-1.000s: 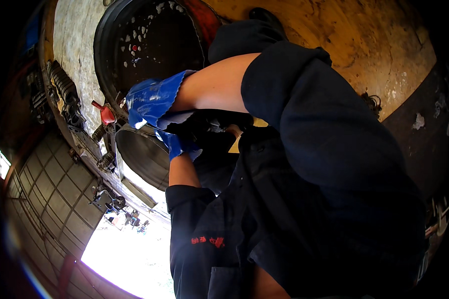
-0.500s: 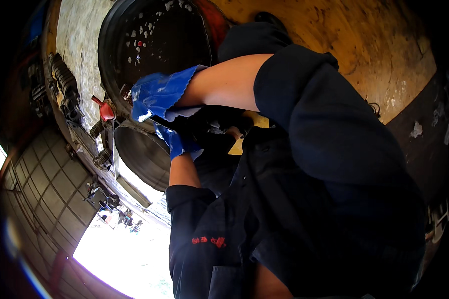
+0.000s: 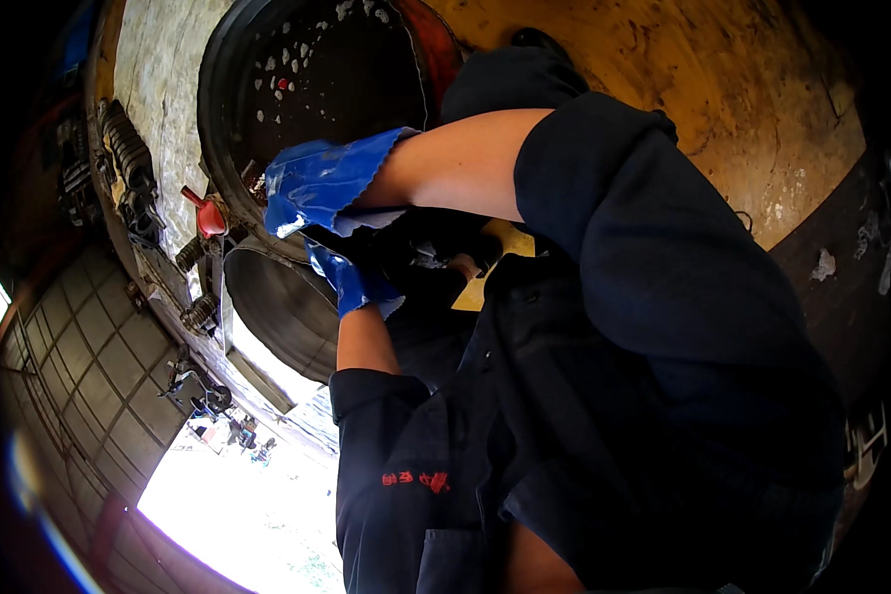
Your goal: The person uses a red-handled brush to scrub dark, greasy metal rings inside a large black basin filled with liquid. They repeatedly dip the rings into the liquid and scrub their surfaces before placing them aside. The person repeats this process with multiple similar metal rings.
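Note:
My right hand (image 3: 329,186), in a blue rubber glove, reaches over the rim of a large dark round basin (image 3: 211,94). Its gloved fingers look curled round something that the glove hides. By its fingertips, at the rim, is a small shiny metal part (image 3: 254,180). Just below, my left hand (image 3: 345,279) wears a matching blue glove. Its fingers are bent and partly covered by the right glove; what they hold cannot be made out. The basin holds dark liquid with pale flecks and a small red piece (image 3: 282,84). Beside the left glove stands a second dark round pan (image 3: 277,312).
A red funnel-like object (image 3: 208,215) stands left of the basins. Coil springs (image 3: 124,144) lie on a pale surface (image 3: 158,69) at the left. Stained yellow-brown floor (image 3: 742,119) spreads at the upper right. A bright opening (image 3: 238,515) is at the lower left.
The right glove has turned slightly over the left, and the dark edge under its fingertips is less visible. The whole view has shifted a little; the left hand stays nearly in place.

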### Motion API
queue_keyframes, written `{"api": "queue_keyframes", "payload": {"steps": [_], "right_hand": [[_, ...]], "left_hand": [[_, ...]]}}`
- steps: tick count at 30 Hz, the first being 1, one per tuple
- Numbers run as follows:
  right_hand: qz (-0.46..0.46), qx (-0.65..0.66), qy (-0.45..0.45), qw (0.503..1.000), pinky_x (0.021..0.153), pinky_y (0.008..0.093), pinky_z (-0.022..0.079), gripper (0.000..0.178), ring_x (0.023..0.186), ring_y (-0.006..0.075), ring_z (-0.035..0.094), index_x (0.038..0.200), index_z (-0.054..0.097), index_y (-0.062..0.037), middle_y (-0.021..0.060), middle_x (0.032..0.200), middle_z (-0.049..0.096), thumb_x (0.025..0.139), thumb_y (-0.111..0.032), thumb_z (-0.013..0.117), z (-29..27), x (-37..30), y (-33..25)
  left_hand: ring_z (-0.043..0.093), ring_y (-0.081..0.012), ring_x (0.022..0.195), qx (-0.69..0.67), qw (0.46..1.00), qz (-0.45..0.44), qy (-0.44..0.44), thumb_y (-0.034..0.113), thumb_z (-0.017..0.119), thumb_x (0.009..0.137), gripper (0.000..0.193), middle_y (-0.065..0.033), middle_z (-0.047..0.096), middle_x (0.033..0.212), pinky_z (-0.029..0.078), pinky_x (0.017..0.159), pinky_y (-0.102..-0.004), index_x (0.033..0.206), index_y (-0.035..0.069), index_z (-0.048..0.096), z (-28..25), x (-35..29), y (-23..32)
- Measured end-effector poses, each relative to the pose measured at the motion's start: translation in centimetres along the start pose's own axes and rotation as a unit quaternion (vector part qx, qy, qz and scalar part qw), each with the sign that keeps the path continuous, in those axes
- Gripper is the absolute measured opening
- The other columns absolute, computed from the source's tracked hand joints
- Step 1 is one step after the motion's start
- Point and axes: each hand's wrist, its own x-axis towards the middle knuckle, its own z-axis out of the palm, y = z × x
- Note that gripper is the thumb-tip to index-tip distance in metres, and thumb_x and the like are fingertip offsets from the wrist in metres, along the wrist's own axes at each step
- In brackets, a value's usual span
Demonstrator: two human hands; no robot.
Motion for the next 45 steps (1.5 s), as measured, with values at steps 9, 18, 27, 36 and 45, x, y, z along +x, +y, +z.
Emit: {"api": "queue_keyframes", "payload": {"steps": [9,18,27,36,45], "right_hand": [[-0.025,0.0,0.022,0.999,0.081,0.0459,0.054,0.027,0.088,0.036,0.066,0.102,0.071,-0.0039,0.018,0.096,0.068,0.093,-0.028,0.065,0.2,2.0,-0.9],[-0.022,-0.006,0.054,0.998,0.079,0.0466,0.054,0.028,0.084,0.0369,0.066,0.099,0.072,-0.0034,0.0184,0.092,0.068,0.093,-0.029,0.065,-0.8,2.8,-0.8],[-0.019,0.004,0.061,0.998,0.077,0.0472,0.055,0.029,0.08,0.0378,0.067,0.096,0.072,-0.003,0.0187,0.088,0.068,0.093,-0.03,0.065,-0.3,3.1,-1.1],[-0.018,0.011,0.068,0.997,0.075,0.0479,0.055,0.03,0.076,0.0387,0.067,0.093,0.073,-0.0025,0.0191,0.084,0.069,0.093,-0.031,0.064,0.1,3.1,-1.6],[-0.005,0.013,0.065,0.998,0.073,0.0485,0.055,0.032,0.072,0.0396,0.068,0.09,0.074,-0.0021,0.0195,0.08,0.069,0.093,-0.032,0.064,0.9,3.5,-2.6]], "left_hand": [[0.059,-0.0247,0.1,-0.068,0.997,-0.024,0.014,0.012,0.079,0.08,0.058,-0.0118,0.064,0.115,0.052,0.088,-0.0368,0.132,0.001,0.054,-1.0,-0.8,2.1],[0.057,-0.0177,0.096,-0.198,0.972,-0.123,-0.027,0.005,0.07,0.088,0.049,-0.005,0.059,0.112,0.052,0.086,-0.0309,0.133,0.003,0.052,0.0,-1.3,4.0],[0.055,-0.0182,0.098,-0.103,0.994,-0.039,0.008,-0.001,0.065,0.088,0.054,-0.0081,0.057,0.121,0.051,0.088,-0.0313,0.14,0.0,0.048,0.3,-1.3,1.1],[0.059,-0.0196,0.102,-0.155,0.986,-0.06,0.015,0.005,0.066,0.09,0.048,-0.0083,0.062,0.117,0.052,0.09,-0.0319,0.135,-0.001,0.052,-0.3,-1.1,1.4],[0.06,-0.0312,0.117,0.053,0.998,-0.006,0.015,0.023,0.067,0.094,0.051,-0.0159,0.063,0.13,0.05,0.1,-0.0392,0.138,0.001,0.055,-1.6,-1.5,-6.7]]}}
